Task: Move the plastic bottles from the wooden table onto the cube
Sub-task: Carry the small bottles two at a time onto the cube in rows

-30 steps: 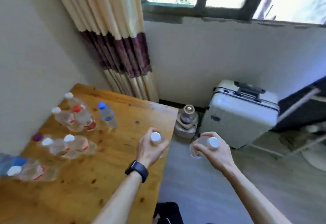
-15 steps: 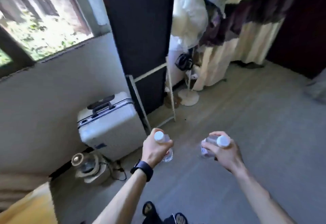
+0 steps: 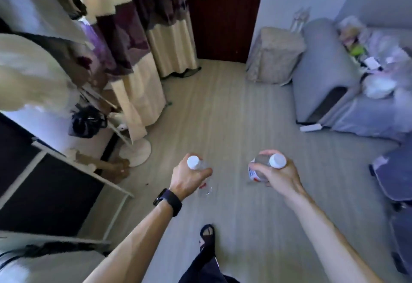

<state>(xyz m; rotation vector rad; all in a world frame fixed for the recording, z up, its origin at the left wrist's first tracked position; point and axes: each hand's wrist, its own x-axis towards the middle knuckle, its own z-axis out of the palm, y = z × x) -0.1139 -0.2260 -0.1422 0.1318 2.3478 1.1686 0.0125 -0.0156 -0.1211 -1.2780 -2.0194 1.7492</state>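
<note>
Carrying: left hand point(image 3: 187, 178) grips one plastic bottle point(image 3: 206, 190) just below its cap, right hand point(image 3: 276, 175) grips a second bottle point(image 3: 253, 173), caps up, both above the floor point(image 3: 223, 115). The cube point(image 3: 275, 55) stands well ahead and to the right, beside the sofa point(image 3: 323, 59). The right hand is nearer to it.

A pale plank floor point(image 3: 223, 115) is seen; cream-and-maroon striped curtains point(image 3: 142, 37) are hung at eleven o'clock, a grey fabric sofa point(image 3: 323, 70) is set at two.
</note>
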